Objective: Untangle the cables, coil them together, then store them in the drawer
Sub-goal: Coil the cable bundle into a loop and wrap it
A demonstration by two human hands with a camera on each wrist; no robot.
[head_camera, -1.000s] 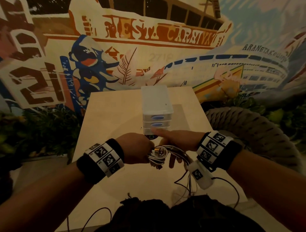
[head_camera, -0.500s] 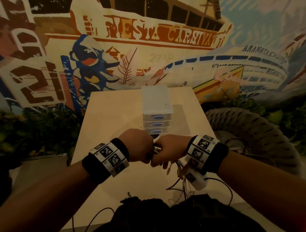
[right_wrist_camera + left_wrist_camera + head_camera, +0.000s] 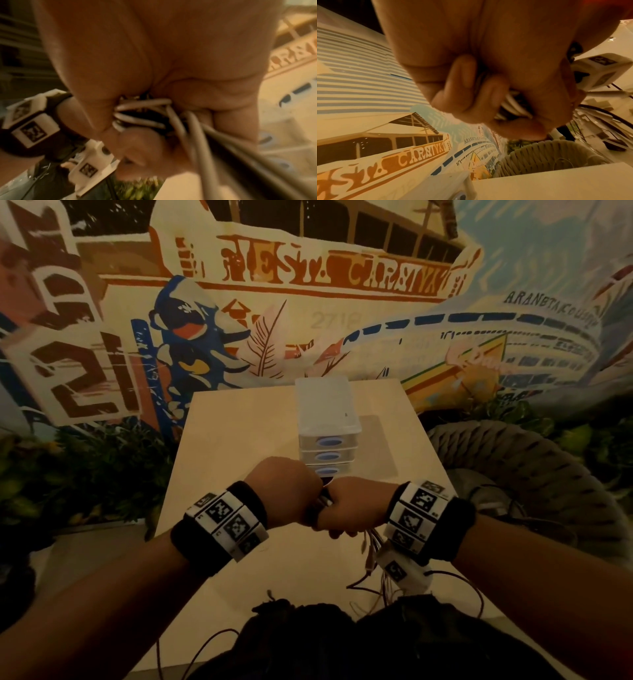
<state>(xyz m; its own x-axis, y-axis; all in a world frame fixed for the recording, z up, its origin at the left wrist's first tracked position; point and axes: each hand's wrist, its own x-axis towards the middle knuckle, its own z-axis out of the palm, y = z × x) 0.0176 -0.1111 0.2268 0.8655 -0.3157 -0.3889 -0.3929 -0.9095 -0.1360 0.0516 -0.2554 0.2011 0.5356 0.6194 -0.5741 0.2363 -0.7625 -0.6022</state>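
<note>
With both the left hand and right hand fisted tight around the cables, wind the hanging tails in evenly before reaching for the drawer.

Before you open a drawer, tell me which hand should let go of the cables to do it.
Probably the left hand. Both fists grip the cables, but loose strands trail from the right hand, so it carries more. The left fist sits nearest the drawer unit and its bottom handle.
</note>
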